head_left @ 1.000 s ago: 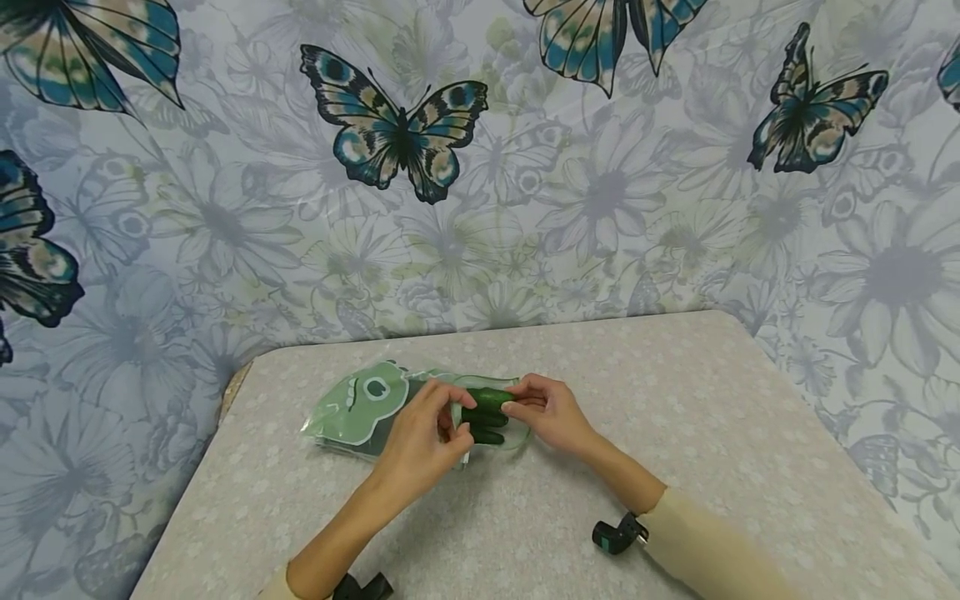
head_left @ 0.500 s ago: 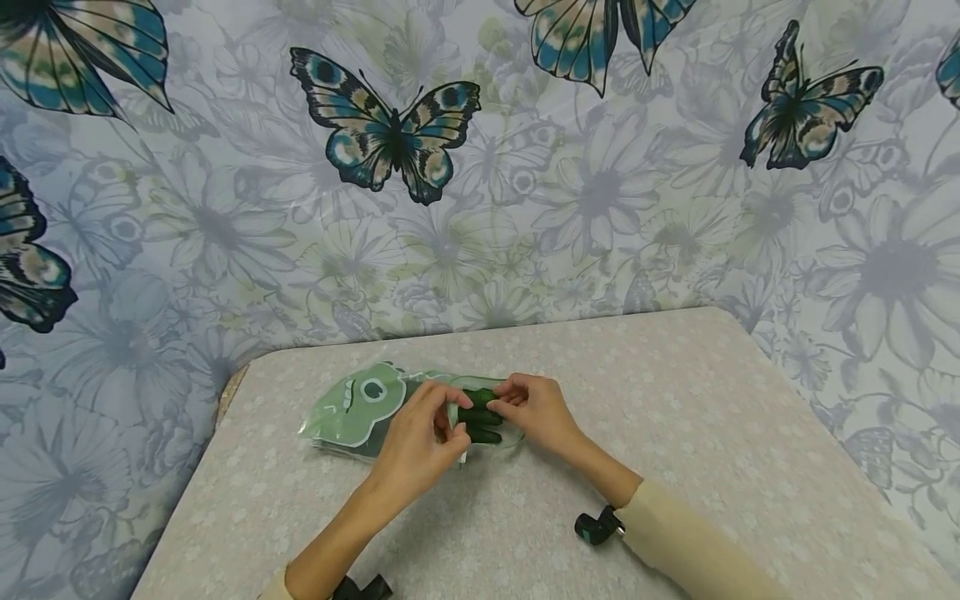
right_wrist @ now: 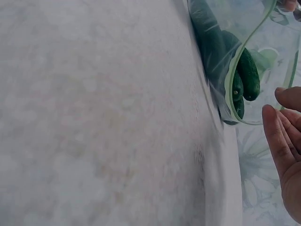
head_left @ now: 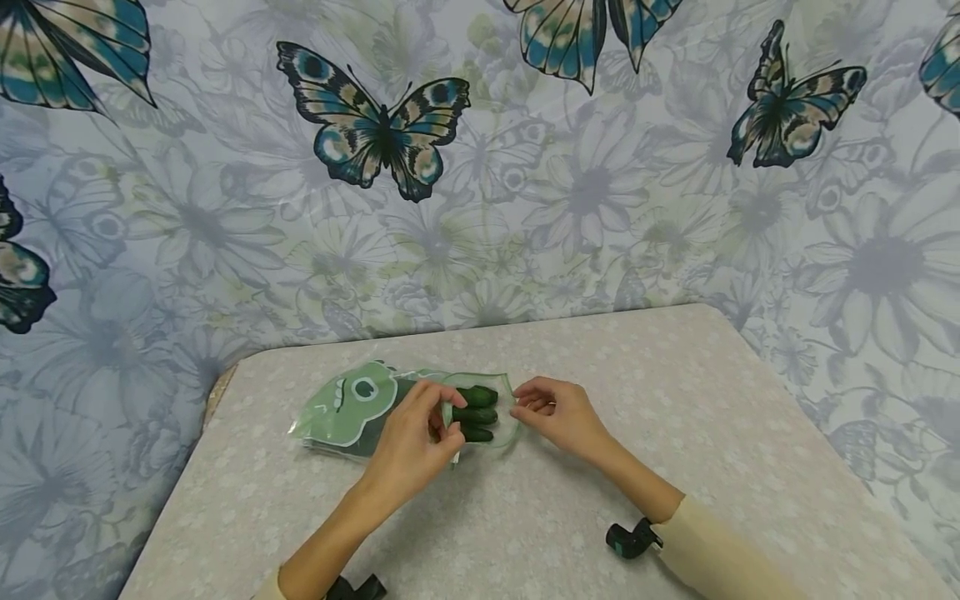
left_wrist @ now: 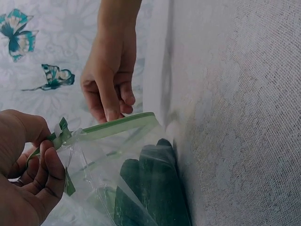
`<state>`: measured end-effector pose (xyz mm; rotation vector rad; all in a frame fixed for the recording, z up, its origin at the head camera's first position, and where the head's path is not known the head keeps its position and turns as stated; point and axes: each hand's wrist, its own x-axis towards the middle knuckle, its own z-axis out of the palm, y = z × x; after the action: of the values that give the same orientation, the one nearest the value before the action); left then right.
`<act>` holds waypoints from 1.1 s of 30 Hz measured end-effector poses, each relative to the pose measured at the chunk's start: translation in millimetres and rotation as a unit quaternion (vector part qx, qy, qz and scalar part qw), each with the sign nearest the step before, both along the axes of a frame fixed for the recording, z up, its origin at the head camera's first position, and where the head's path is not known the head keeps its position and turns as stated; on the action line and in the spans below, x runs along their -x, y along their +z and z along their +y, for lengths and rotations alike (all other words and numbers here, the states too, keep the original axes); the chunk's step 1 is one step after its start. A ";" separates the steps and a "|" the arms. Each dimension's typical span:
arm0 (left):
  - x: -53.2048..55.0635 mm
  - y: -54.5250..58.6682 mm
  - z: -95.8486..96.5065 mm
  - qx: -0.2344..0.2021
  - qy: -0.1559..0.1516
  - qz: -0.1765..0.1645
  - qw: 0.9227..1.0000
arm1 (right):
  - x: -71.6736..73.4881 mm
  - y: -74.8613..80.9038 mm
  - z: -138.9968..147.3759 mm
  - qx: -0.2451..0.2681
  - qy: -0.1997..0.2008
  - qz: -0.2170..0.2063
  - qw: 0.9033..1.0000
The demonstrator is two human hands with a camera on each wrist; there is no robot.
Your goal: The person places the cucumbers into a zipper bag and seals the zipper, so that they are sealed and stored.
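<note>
A clear zip bag (head_left: 508,423) with green edging and a green cartoon face lies on the table, its mouth towards the right. Several cucumbers (head_left: 478,397) lie inside, seen through the plastic in both wrist views. My left hand (head_left: 411,429) pinches the bag's green slider end or edging between thumb and curled fingers; which part exactly is unclear. At the mouth, my right hand (head_left: 564,417) has the green rim (right_wrist: 231,84) between thumb and fingertips, outside the cucumbers. The left hand covers part of the bag's middle in the head view.
The table (head_left: 675,400) has a pale patterned cloth and meets a butterfly-printed wall covering (head_left: 585,200) at the back. Black wrist cameras hang beneath both forearms, low over the cloth.
My right hand has let go of the uppermost cucumber and drawn right to the bag's rim. My left hand keeps its hold. The head view has shifted slightly.
</note>
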<state>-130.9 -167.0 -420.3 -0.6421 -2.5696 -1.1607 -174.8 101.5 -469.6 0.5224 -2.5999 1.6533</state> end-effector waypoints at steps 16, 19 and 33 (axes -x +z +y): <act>-13.4 -20.6 -6.7 0.057 -0.066 0.069 0.994 | -38.6 10.5 26.8 -0.050 0.050 0.008 0.997; -18.4 -25.5 -4.3 0.106 -0.079 0.081 0.988 | -44.2 10.5 27.7 -0.060 0.064 0.015 0.996; -51.4 -29.9 -28.4 0.153 -0.141 0.066 0.976 | -64.3 12.2 9.7 -0.109 0.150 0.176 0.967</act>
<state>-79.5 -195.4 -450.1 -1.1443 -2.6223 -0.7645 -110.5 111.2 -457.4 1.1518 -2.5340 1.1919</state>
